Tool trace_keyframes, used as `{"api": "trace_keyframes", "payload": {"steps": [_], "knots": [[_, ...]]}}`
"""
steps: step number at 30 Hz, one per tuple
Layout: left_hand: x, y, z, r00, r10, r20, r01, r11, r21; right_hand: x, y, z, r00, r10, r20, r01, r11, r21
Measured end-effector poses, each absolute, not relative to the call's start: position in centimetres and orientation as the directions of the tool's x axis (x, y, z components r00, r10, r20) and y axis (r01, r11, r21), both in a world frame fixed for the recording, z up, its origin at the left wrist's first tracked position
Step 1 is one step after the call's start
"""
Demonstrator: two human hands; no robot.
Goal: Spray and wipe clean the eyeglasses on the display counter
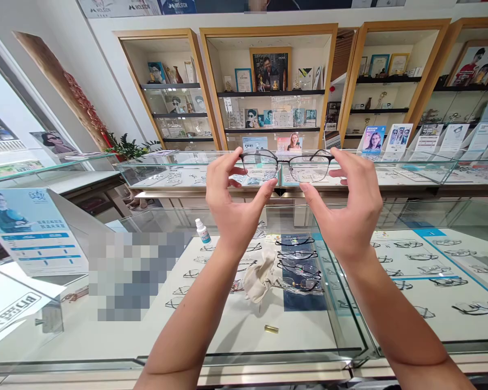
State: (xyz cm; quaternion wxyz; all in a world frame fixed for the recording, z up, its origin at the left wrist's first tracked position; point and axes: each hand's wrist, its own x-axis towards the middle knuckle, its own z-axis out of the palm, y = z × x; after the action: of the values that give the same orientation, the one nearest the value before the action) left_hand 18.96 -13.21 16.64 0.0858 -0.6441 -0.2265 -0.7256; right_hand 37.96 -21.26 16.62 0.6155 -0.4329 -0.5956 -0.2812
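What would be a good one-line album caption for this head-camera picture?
Both hands, left hand and right hand, hold up dark-framed glasses above a glass counter with a crumpled cloth.

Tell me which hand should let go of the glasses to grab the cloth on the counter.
Left, probably: both hands grip the glasses, but the crumpled cloth lies just under the left hand, farther from the right hand.

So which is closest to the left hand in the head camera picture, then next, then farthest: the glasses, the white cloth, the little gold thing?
1. Glasses, held up by the left hand.
2. White cloth, below, on the glass counter.
3. Gold thing, lowest, nearer the counter's front edge.
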Motion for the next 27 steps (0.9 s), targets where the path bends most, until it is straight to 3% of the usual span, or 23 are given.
{"api": "trace_keyframes", "payload": {"steps": [7, 27], "knots": [[19.18, -13.04, 16.53, -0.126, 0.254, 0.959, 0.359, -0.889, 0.283, 37.8, -21.34, 16.72, 0.118, 0.125, 0.985, 0.887, 0.433, -0.161], [19.2, -12.34, 16.39, -0.115, 0.258, 0.959, 0.323, -0.904, 0.281, 37.66, -21.58, 16.74, 0.104, 0.131, 0.986, 0.864, 0.479, -0.155]]}}
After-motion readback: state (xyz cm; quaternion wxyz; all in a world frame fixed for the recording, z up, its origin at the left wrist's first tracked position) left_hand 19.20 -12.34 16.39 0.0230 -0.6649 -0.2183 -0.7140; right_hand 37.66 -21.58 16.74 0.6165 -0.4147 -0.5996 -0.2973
